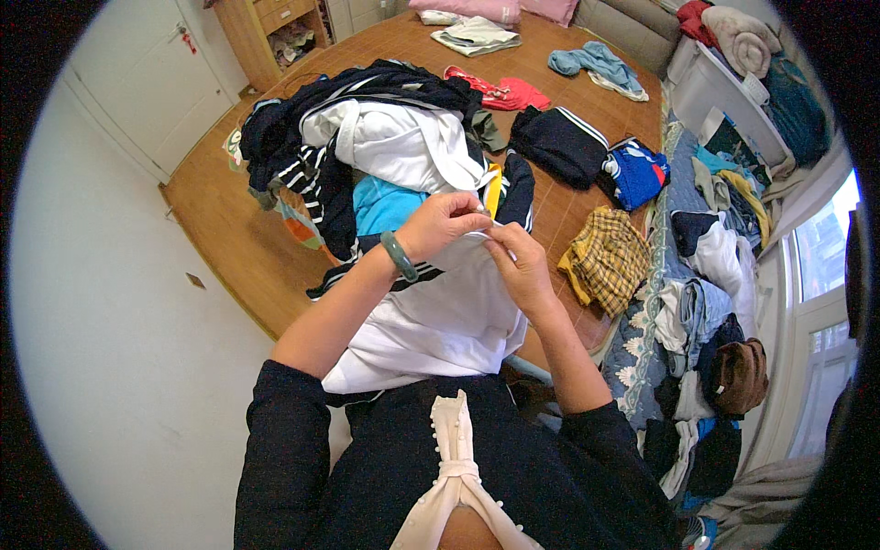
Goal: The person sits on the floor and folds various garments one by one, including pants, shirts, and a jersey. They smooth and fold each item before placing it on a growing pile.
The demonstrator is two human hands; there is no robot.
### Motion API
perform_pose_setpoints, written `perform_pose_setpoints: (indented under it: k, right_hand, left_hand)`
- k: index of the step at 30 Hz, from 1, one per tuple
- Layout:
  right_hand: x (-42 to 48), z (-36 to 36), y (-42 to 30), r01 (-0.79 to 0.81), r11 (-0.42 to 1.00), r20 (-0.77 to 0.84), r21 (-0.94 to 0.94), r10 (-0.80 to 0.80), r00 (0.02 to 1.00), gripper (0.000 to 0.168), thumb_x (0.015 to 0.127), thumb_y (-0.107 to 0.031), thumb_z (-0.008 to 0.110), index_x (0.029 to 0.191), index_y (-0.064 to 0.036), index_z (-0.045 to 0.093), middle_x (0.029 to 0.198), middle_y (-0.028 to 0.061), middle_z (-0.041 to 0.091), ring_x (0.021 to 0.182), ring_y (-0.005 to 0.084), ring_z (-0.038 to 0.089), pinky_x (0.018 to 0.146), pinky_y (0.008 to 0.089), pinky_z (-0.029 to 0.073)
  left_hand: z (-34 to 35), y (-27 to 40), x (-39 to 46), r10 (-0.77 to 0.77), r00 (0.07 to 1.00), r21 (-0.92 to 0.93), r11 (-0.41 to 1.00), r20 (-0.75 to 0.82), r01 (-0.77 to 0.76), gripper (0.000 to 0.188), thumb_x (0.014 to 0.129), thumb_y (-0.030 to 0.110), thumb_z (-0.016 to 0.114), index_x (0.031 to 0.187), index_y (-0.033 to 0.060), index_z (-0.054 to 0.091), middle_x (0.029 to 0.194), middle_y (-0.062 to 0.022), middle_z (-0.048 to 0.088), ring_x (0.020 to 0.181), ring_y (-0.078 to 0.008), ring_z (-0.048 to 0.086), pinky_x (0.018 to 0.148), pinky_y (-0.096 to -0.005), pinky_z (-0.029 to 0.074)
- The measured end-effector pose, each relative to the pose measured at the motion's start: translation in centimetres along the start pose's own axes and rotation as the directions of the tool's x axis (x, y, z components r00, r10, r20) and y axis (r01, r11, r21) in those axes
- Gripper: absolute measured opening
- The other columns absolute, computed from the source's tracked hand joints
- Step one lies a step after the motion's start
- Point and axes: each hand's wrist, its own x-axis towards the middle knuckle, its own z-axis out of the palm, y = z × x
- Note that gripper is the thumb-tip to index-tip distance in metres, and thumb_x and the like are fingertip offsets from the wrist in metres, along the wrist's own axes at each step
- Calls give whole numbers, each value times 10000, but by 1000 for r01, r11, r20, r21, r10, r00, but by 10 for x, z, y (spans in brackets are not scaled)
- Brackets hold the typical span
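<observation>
A white garment with black stripes beside it lies over my lap. My left hand, with a green bangle on its wrist, pinches the garment's upper edge between thumb and fingers. Close to its right, my right hand grips the same edge. Just beyond them rises a heap of clothes: a white garment with a collar, a bright blue cloth and black clothes with white stripes. The fingertips partly hide the pinched edge.
Right of the heap lie a folded black garment, a blue garment and a yellow plaid garment. Red clothing is farther back. Clothes cover a blue quilted sofa cover at right, below a plastic bin.
</observation>
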Motion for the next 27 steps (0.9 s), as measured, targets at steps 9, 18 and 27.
perform_pose_setpoints:
  k: [9,18,27]
  right_hand:
    - [1,8,-9,-124,981,-89,146,138,986,88,813,-55,577,870,11,575,745,81,571,662,145,543,611,254,432]
    - [5,15,-3,-92,995,-101,30,94,990,131,778,-64,593,880,2,543,792,95,592,750,190,569,660,289,447]
    - [9,-1,-7,-68,997,177,-28,72,982,121,796,-51,539,912,-34,568,764,122,575,716,207,564,634,328,433]
  left_hand:
    - [2,1,-27,105,993,93,991,-61,-99,169,892,145,484,949,3,554,757,21,530,683,-53,454,609,-209,396]
    - [9,-7,-36,42,994,-86,995,-106,-51,146,855,111,540,944,-3,561,760,-13,541,686,-77,488,620,-214,421]
    - [14,-7,-44,177,972,78,983,-157,-166,219,822,66,572,1027,14,512,866,-38,571,768,-94,544,697,-227,450]
